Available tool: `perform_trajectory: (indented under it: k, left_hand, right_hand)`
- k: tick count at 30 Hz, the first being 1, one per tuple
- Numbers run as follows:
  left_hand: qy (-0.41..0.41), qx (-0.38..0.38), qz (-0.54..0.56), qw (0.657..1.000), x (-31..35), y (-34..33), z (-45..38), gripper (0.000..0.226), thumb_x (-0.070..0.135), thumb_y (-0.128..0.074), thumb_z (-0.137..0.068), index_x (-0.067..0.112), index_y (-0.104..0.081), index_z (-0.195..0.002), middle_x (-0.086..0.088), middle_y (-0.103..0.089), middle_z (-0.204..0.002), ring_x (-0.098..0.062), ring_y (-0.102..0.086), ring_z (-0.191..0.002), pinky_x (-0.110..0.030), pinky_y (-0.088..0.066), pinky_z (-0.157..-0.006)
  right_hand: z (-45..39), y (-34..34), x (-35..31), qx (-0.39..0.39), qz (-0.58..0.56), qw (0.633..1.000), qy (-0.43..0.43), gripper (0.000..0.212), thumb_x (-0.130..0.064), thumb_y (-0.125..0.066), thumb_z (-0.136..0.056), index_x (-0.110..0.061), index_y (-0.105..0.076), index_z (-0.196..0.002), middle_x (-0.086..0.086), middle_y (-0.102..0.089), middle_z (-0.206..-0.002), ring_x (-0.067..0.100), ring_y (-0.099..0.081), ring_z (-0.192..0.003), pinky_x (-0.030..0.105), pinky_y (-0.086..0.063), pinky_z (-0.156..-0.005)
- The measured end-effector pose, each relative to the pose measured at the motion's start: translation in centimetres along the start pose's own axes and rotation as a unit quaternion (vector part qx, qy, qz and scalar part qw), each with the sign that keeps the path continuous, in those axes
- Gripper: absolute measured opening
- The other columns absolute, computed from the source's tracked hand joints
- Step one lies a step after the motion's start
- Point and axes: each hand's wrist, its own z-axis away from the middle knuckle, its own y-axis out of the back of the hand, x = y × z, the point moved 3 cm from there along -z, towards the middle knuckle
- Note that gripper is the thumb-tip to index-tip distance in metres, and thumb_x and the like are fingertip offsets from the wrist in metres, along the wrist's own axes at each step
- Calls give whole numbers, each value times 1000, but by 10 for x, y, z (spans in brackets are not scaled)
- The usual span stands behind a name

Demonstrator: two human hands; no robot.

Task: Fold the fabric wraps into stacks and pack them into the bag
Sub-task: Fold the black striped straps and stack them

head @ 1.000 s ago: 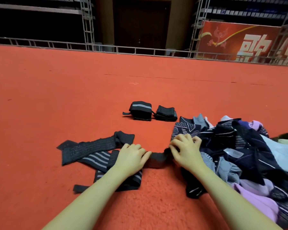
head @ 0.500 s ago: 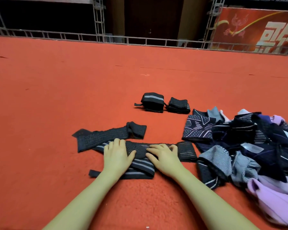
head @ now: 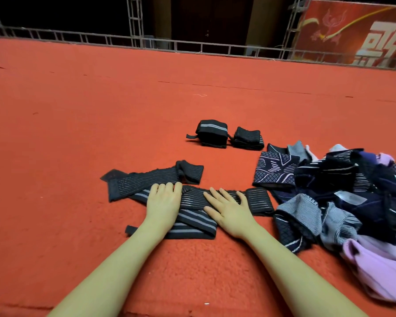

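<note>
Two folded wraps (head: 226, 137) are laid beyond the striped wrap (head: 215, 200) pressed flat under the left hand (head: 162, 202) and right hand (head: 229, 208), while the pile (head: 343, 197) beside it is left unfolded.

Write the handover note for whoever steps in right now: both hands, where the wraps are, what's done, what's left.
Left hand and right hand: both flat, fingers straight, pressing the thin-striped wrap laid out on the red carpet.
Under it lies a wide-striped wrap; another loose wrap sits just beyond.
Done: two folded bundles side by side further out.
Left: fold these three wraps, then the mixed fabric pile on the right, and pack everything. No bag is in view.
</note>
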Motion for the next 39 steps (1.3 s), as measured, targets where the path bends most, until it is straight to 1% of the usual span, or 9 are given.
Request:
perform_trajectory:
  k: [4,6,10,13,18,22,27,34,39]
  left_hand:
    - [-16,2,-25,1000,0,-1,-4,9,3,-58,-70,9,-59,-63,-7,-52,-55,-27,-52,-50,-37,-43,-62]
    - [-24,-10,-18,999,0,-4,-8,27,9,-38,-74,9,-60,-58,-7,-53,-54,-26,-52,-50,-36,-48,-59]
    - [-46,-24,-16,999,-4,-1,-4,37,44,-68,-72,8,-64,-64,-7,-55,-64,-28,-57,-59,-39,-31,-70]
    - [-43,0,11,999,-2,0,2,36,31,-88,-58,10,-66,-76,-3,-57,-63,-26,-59,-59,-37,-33,-77]
    - [-59,1,-36,998,7,3,-3,23,14,-88,-55,8,-65,-55,-9,-62,-72,-33,-60,-75,-52,-36,-89]
    - [-89,21,-40,995,11,5,-1,13,1,-70,-59,5,-59,-53,-9,-53,-56,-30,-57,-60,-50,-31,-91]
    - [-24,65,-29,997,2,0,3,30,5,-33,-75,9,-61,-67,-5,-54,-59,-28,-58,-61,-53,-30,-90]
    - [188,20,56,980,-45,-14,2,13,2,-45,-82,7,-56,-79,-9,-56,-70,-31,-56,-66,-43,-30,-78]
    - [184,-2,87,979,-55,-15,5,30,-7,-70,-70,4,-63,-97,-9,-61,-66,-31,-59,-66,-39,-24,-74]
  right_hand:
    - [0,1,-1,-2,-2,1000,-4,52,-54,-18,-100,-41,-15,-150,-15,-6,-158,9,-3,-146,46,5,-113]
    - [2,1,-2,-2,-1,1000,-8,51,-54,-18,-100,-41,-15,-149,-16,-6,-158,8,-3,-146,47,4,-112]
    - [3,3,-2,6,-1,1000,-14,51,-54,-18,-100,-42,-15,-149,-17,-6,-158,8,-3,-146,47,4,-111]
    - [4,2,-4,1,-2,1000,-15,51,-54,-18,-100,-42,-16,-149,-16,-6,-158,9,-3,-146,48,3,-111]
    - [-2,17,-10,14,53,999,2,50,-52,-22,-100,-35,-30,-147,-10,-22,-156,15,-17,-144,51,1,-110]
    - [-13,16,-28,2,19,999,40,49,-47,-23,-101,-35,-26,-148,-10,-20,-157,13,-15,-144,44,-3,-112]
    - [-12,1,-29,-10,-26,999,30,48,-47,-18,-102,-40,-16,-150,-14,-8,-159,10,-3,-146,45,2,-116]
    - [-13,-4,-27,7,-30,999,30,47,-48,-18,-102,-42,-20,-148,-17,-10,-158,7,-3,-145,45,1,-115]
    - [-18,10,-19,53,-92,994,38,41,-44,-26,-102,-38,-42,-139,-17,-30,-151,4,-23,-139,38,-9,-108]
